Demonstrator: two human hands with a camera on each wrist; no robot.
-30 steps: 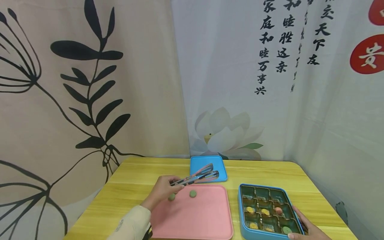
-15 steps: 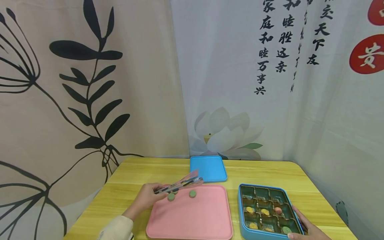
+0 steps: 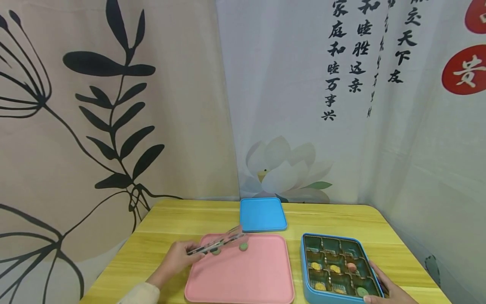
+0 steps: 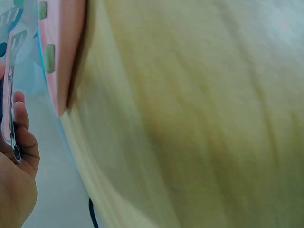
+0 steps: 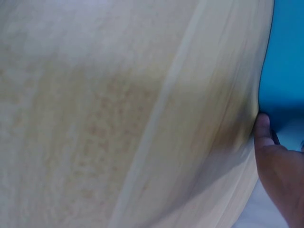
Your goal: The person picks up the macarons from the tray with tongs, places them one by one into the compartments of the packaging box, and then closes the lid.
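Note:
My left hand holds a pair of metal tongs by the handle end, over the left edge of the pink tray. The slotted tips point right and away, above the tray's far part. Two small round green sweets lie on the tray; the tongs partly cover the left one. In the left wrist view, fingers curl round the tongs. At right, my right hand grips the near right corner of a blue box, thumb on the rim. Most of its fingers are hidden.
Dark compartments inside the blue box hold several yellow pieces, a pink one and a green one. A blue lid or shallow tray lies behind the pink tray. A printed curtain hangs behind the yellow wooden table.
My left hand has moved left and toward me with the tongs, whose tips have left the space over the blue lid. The right hand and blue box stay in place.

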